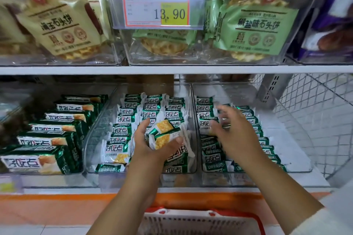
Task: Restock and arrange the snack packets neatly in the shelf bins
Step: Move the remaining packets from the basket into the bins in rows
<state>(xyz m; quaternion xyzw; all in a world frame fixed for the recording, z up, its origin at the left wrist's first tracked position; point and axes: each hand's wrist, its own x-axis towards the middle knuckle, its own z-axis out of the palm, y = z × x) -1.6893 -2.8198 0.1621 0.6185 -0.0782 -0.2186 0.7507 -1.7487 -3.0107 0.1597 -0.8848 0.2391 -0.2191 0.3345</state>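
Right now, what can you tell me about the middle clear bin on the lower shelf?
The middle clear bin looks like see-through plastic, open-topped, with tall side walls curving down to a low front lip. It sits on the lower shelf, between a clear bin on its right and larger green packs on its left. Small green-and-white snack packets fill it in rough rows, some tilted. The left hand reaches in over the lip, gripping two loose packets.

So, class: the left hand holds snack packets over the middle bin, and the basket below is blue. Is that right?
No. The basket is red with a white mesh, not blue; the head view shows it. The left hand does hold snack packets over the middle bin.
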